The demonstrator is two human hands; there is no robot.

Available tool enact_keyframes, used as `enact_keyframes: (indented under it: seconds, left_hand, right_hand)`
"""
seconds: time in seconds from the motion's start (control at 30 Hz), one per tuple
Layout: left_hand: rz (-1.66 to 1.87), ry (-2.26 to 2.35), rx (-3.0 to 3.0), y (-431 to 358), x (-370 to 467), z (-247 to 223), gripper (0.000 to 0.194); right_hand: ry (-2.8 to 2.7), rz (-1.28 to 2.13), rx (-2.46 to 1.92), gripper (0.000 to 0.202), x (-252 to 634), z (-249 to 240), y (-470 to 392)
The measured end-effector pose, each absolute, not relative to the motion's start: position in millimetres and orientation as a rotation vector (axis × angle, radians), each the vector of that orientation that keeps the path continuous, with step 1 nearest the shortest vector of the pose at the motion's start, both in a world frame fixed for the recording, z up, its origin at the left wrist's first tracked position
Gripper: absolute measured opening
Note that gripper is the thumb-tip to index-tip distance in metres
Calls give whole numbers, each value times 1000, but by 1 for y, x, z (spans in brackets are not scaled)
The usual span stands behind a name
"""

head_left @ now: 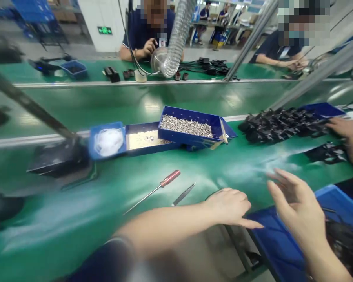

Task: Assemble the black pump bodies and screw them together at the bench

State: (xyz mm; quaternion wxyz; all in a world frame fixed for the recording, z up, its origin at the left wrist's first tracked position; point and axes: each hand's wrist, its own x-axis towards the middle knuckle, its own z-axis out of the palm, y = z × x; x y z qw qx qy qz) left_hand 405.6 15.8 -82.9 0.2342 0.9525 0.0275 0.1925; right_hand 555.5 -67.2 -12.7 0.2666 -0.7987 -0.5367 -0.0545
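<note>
My left hand (229,205) reaches across the front edge of the green bench, thumb stretched out to the right, holding nothing that shows. To its right, my right hand (301,207) is raised beside the blue bin (331,192) of black parts, fingers apart and nothing between them. A red-handled screwdriver (170,178) lies on the bench left of my hands, next to grey tweezers (184,194). Behind them, a blue box (188,135) of small metal screws rests tilted on a longer blue tray (153,149).
Black parts (282,123) are piled at the back right, where another person's hand (345,127) reaches in. A blue tray (94,147) holds white material. A black box with an arm (59,156) stands left. Two people work across the bench beyond a duct (178,39).
</note>
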Motion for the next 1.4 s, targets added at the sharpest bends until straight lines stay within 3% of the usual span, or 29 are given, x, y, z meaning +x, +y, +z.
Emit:
enact_keyframes:
  seconds: [0.1,0.23,0.37,0.43,0.5,0.63,0.9,1.17,1.4]
  left_hand:
    - [597,-117,2779,-7,363,-73,57]
    - [655,-241,2854,-34,266,-62,33]
    - [686,420,2868,-22,169,-56,24]
    - [720,943,2787,-5,139,-61,35]
    - [688,1110,2757,15,128,-72,43]
    - [642,939,2827,41,152,-95,45]
    - [590,417,2982,71,275,-88,24]
    - [694,294,2873,108,375,-92,29]
    - [887,410,2750,105,371,-90,50]
  right_hand:
    - [-1725,133,-1807,33,491,4,-57]
    - [-2319,254,-1557,37,422,-17,-43]
    - [-2433,61,-1651,30,393,-51,-34]
    - [-2318,-21,-1773,18,404,-59,-25]
    - [-2186,-91,-1895,15,429,-61,-15]
    - [-1899,-162,-2065,32,492,-58,0]
    - [-1459,-172,-2040,28,550,-70,20]
    - [-1588,-161,-1862,43,537,-89,-12]
    - [-1681,-225,-1795,32,532,-97,-75]
